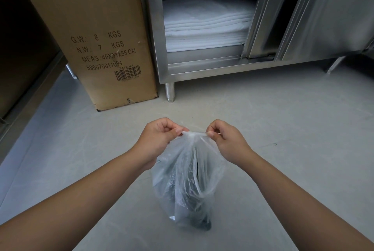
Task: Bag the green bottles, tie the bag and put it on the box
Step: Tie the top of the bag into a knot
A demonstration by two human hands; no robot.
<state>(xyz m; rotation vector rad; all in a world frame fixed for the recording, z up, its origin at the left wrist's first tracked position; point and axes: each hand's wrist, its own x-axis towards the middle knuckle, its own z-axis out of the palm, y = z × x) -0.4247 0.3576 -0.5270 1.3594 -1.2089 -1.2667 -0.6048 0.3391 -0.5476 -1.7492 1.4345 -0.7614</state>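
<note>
Pinching the bag's [188, 174] gathered mouth from either side, the left hand [159, 135] and right hand [224, 139] pull the plastic taut between thumb and finger. Below the grip the bag hangs with dark bottles [192, 210] inside, its bottom on or just above the floor [283, 119]; I cannot tell which. Thin film could tear, or a slack knot slip under the load. Beyond the grip stands the box [91, 38], beside a steel cabinet [222, 64] with folded white cloths [206, 26].
</note>
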